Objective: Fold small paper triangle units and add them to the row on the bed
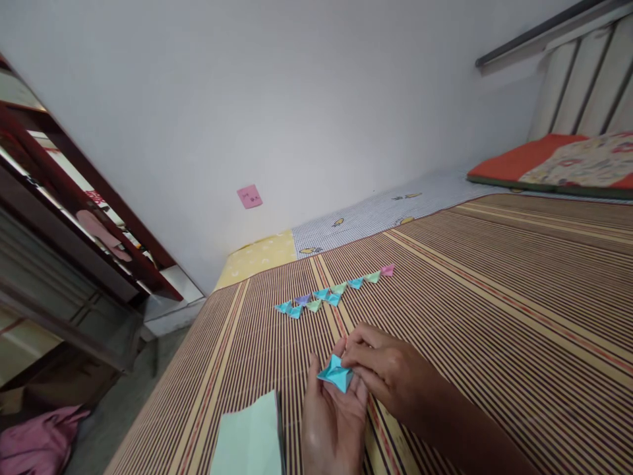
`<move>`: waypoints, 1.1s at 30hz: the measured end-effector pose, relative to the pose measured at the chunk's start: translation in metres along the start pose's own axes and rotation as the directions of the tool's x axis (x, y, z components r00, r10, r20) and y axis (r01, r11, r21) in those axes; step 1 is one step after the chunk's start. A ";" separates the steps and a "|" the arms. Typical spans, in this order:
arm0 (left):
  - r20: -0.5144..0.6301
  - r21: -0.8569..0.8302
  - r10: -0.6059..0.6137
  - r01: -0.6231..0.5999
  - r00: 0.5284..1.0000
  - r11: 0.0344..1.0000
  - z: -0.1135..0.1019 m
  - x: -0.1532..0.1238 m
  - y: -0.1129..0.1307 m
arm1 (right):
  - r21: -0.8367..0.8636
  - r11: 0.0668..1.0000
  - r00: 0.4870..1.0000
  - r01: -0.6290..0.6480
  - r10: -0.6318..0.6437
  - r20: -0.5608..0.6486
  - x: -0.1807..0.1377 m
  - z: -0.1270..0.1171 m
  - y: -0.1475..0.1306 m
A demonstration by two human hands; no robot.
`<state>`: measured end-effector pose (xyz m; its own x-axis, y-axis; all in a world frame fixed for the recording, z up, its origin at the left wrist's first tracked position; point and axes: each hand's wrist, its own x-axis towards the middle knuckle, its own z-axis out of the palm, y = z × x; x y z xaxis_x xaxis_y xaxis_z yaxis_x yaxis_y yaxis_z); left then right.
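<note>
A small blue folded paper piece (337, 373) with pointed corners rests on the upturned palm and fingers of my left hand (332, 422). That hand is open, its thumb raised at the left of the paper. From the right, my right hand (388, 371) reaches over and pinches the paper's right corner between thumb and fingers. Beyond both hands, several small folded paper pieces (314, 305) in blue, green, purple and pink lie in a slanting row on the striped mat (445, 316).
Pale green paper sheets (250, 432) lie left of my left hand. A pink note (249, 196) is stuck to the white wall (316, 99). At the far right lies an orange and floral cushion (558, 161). The bed's left edge drops to the floor, where pink cloth (42, 439) lies.
</note>
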<state>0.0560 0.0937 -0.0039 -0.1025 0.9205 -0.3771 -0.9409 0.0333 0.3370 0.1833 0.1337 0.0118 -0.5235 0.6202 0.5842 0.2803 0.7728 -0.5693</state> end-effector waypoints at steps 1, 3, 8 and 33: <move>0.007 0.009 -0.004 0.004 1.000 1.000 0.000 0.000 0.000 | -0.019 1.000 1.000 -0.003 0.003 0.007 0.000 0.001 0.000; 0.015 0.019 -0.008 0.008 1.000 1.000 -0.001 0.000 0.000 | -0.042 0.999 1.000 -0.008 0.009 0.022 0.000 0.001 0.001; 0.064 0.032 0.019 -0.022 0.998 0.999 0.002 -0.001 0.006 | -0.046 0.999 1.000 -0.023 0.022 -0.009 0.000 -0.002 0.005; 0.031 0.116 0.109 -0.112 0.994 0.987 0.002 -0.004 0.003 | 0.054 0.928 0.919 -0.369 0.373 -0.129 0.001 -0.011 0.004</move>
<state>0.0540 0.0909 0.0006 -0.1947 0.9302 -0.3113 -0.8797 -0.0253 0.4748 0.1931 0.1384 0.0165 -0.2731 0.8754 0.3989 0.4098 0.4810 -0.7751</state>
